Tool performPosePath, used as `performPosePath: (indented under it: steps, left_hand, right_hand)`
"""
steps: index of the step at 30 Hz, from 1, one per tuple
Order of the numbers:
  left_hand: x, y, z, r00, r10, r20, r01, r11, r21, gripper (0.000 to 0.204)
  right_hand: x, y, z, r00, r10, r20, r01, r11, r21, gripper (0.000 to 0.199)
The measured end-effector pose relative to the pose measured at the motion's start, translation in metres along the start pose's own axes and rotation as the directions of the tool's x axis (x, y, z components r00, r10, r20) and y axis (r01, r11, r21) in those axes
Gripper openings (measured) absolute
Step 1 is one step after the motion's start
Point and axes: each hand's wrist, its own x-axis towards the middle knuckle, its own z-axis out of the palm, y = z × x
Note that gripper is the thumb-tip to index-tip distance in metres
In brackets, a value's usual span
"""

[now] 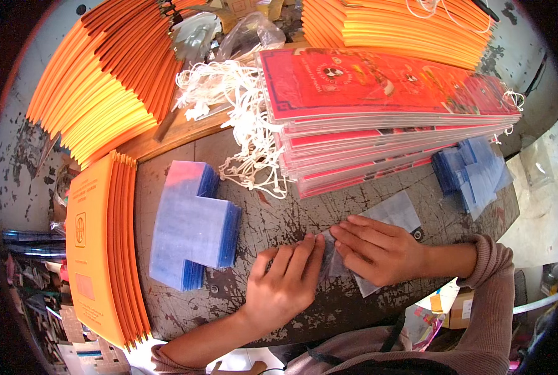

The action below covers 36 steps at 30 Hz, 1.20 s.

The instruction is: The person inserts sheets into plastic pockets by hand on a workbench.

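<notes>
Table: I'm looking down at a dark, scratched-up tabletop (pixel 260 219), edges bending thanks to the fisheye.
Orange stuff: fat stack of booklets (pixel 97 81) top left, another stack (pixel 404 25) top right, plus a shorter row (pixel 94 244) down the left side.
Red pile: glossy red sleeves (pixel 385 87), stacked unevenly, with white cords (pixel 248 119) spilling off the left end.
Blue plastic: stepped stack (pixel 188 219) left of the hands, messier small pile (pixel 473 172) near the right edge.
Right hand (pixel 379 250): fingers pretty straight and together, laid over the clear sheet (pixel 395 212); thumb's hidden, so I can't tell if it's pinching.
Left hand (pixel 285 275): fingers half bent, index tip right by the other hand's fingertips; can't tell if it grips anything.
Clear sheet: on the table, poking out above and below the right hand.
</notes>
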Motion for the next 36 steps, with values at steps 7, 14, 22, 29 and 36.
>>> performPosePath:
  steps: [7, 14, 22, 29, 36]
  left_hand:
    - [0.003, -0.001, -0.001, 0.999, -0.035, -0.021, 0.035, 0.999, -0.003, 0.042]
    - [0.009, -0.009, 0.006, 0.99, -0.123, 0.066, 0.138, 0.934, -0.331, 0.055]
    - [0.007, -0.012, 0.002, 0.995, -0.084, 0.062, 0.098, 0.955, -0.281, 0.053]
    - [0.013, -0.014, 0.004, 0.987, -0.159, 0.038, 0.162, 0.92, -0.356, 0.028]
    - [0.011, -0.018, 0.009, 0.994, -0.099, 0.043, 0.108, 0.949, -0.298, 0.018]
  right_hand:
    - [0.002, -0.001, -0.001, 1.0, -0.005, -0.015, 0.004, 0.999, -0.042, 0.016]
    - [0.002, -0.002, 0.0, 0.999, -0.014, -0.037, 0.011, 0.997, -0.08, 0.018]
    - [0.001, 0.007, 0.001, 0.988, 0.15, 0.048, -0.157, 0.939, 0.306, 0.02]
    - [0.005, 0.007, 0.005, 0.895, 0.381, 0.231, -0.443, 0.708, 0.551, 0.023]
    - [0.007, 0.01, 0.006, 0.929, 0.311, 0.201, -0.371, 0.787, 0.493, 0.024]
